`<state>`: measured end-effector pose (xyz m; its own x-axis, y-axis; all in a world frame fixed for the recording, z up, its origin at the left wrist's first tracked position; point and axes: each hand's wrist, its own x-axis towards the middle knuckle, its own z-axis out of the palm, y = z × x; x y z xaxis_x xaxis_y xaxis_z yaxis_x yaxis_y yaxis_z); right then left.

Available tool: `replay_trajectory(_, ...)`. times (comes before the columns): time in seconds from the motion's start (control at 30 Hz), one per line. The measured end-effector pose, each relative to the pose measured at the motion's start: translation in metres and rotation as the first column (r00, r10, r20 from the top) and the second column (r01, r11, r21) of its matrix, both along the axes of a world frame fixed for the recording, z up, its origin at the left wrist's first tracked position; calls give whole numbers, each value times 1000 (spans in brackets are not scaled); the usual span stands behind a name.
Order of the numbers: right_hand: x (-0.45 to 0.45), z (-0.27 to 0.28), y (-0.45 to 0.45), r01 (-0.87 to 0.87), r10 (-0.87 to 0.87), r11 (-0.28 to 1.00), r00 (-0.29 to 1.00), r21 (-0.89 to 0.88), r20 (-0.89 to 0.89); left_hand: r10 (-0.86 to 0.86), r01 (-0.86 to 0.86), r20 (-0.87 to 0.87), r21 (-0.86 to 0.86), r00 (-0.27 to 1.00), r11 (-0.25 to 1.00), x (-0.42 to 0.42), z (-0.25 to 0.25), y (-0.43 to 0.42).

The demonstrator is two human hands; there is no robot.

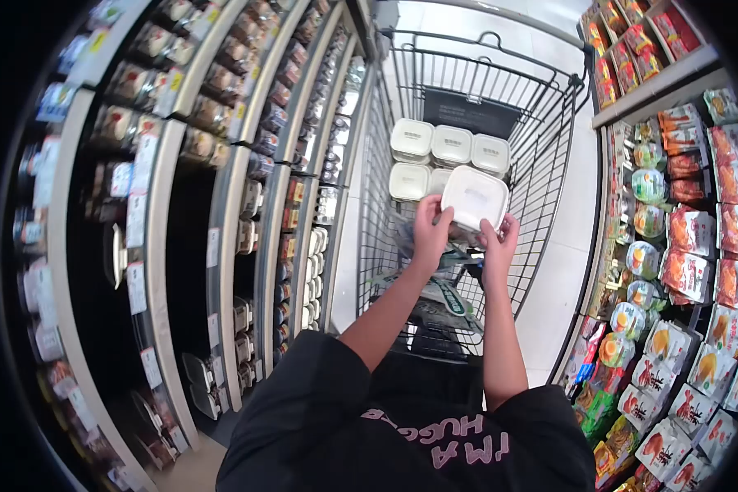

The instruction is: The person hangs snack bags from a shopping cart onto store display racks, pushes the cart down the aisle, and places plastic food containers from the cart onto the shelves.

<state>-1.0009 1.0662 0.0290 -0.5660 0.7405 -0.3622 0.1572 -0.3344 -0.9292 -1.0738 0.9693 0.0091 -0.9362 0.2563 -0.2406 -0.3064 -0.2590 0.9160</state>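
A white square container with rounded corners [476,197] is held between both hands above a black wire shopping cart [549,172]. My left hand [430,230] grips its left lower edge, and my right hand [500,239] has the right lower edge, thumb on top. Beyond it in the cart sit several like containers with dark print on their lids, among them one at the back left [412,138] and one at the back right [490,152]. The held container partly covers the front row. Clear plastic packaging with a green label [449,297] lies nearer me in the cart.
On the left, tall shelves [162,295] hold packaged goods and more white containers [313,275]. To the right, racks carry hanging pouches [687,234] and packs. The cart's wire sides rise around the load, and pale floor tiles [553,275] show beside it.
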Motion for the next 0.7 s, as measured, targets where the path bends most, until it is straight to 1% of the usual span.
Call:
replay_trajectory(0.03, 5, 28, -13, -14, 14, 1000, 1000, 5, -18, 4, -11, 124, 58, 992, 998, 7, 41, -25)
replay_trajectory(0.07, 9, 54, -26, -183, 186, 983, 971, 35, -152, 21, -28, 103, 64, 994, 998, 15, 72, -50)
replay_trajectory(0.1, 10, 75, -39, -343, 353, 935, 893, 88, -278, 47, -63, 139, 116, 989, 991, 24, 100, -74)
replay_trajectory(0.13, 10, 91, -51, -364, 376, 926, 879, 96, -293, 72, -103, 180, 165, 981, 981, 32, 123, -99)
replay_trajectory(0.17, 12, 105, -62, -523, 561, 828, 758, 205, -334, 104, -132, 165, 169, 981, 977, 39, 144, -126)
replay_trajectory(0.2, 13, 117, -74, -652, 724, 688, 594, 318, -350, 76, -113, 225, 156, 971, 981, 46, 163, -153)
replay_trajectory(0.23, 12, 129, -90, -678, 749, 660, 556, 325, -360, 53, -98, 288, 142, 956, 985, 55, 177, -180)
replay_trajectory(0.27, 10, 140, -107, -742, 812, 580, 495, 335, -310, 56, -80, 242, 92, 969, 993, 64, 187, -206)
replay_trajectory(0.3, 5, 150, -125, -797, 868, 493, 423, 348, -261, 106, -128, 221, 90, 969, 988, 72, 203, -228)
replay_trajectory(0.33, 1, 159, -144, -793, 908, 417, 343, 444, -239, 174, -185, 190, 44, 966, 982, 81, 222, -249)
replay_trajectory(0.37, 1, 169, -168, -806, 924, 376, 290, 457, -249, 242, -245, 161, 0, 957, 969, 91, 235, -271)
replay_trajectory(0.4, 2, 187, -194, -858, 861, 433, 302, 277, -410, 285, -284, 46, -17, 957, 959, 101, 235, -297)
replay_trajectory(0.43, 5, 205, -219, -893, 771, 443, 337, 75, -540, 319, -326, -100, -62, 942, 943, 114, 249, -317)
replay_trajectory(0.47, 10, 224, -239, -931, 769, 365, 301, 1, -564, 365, -384, -192, -73, 911, 921, 128, 260, -334)
replay_trajectory(0.5, 12, 236, -260, -948, 781, 319, 253, 16, -570, 403, -440, -284, -79, 870, 895, 140, 270, -350)
replay_trajectory(0.57, 18, 253, -298, -981, 740, 170, 190, -93, -645, 481, -519, -311, -47, 820, 854, 168, 285, -375)
replay_trajectory(0.6, 21, 258, -316, -990, 756, 139, 115, -14, -645, 527, -562, -332, -12, 783, 827, 182, 288, -386)
replay_trajectory(0.63, 23, 263, -332, -996, 759, 84, 63, 1, -648, 573, -606, -353, 22, 740, 795, 194, 291, -396)
replay_trajectory(0.67, 25, 267, -347, -998, 772, 42, 7, 41, -636, 580, -586, -340, 96, 741, 805, 206, 296, -407)
replay_trajectory(0.7, 27, 270, -361, -997, 779, -4, -52, 79, -624, 626, -637, -348, 98, 698, 765, 217, 299, -416)
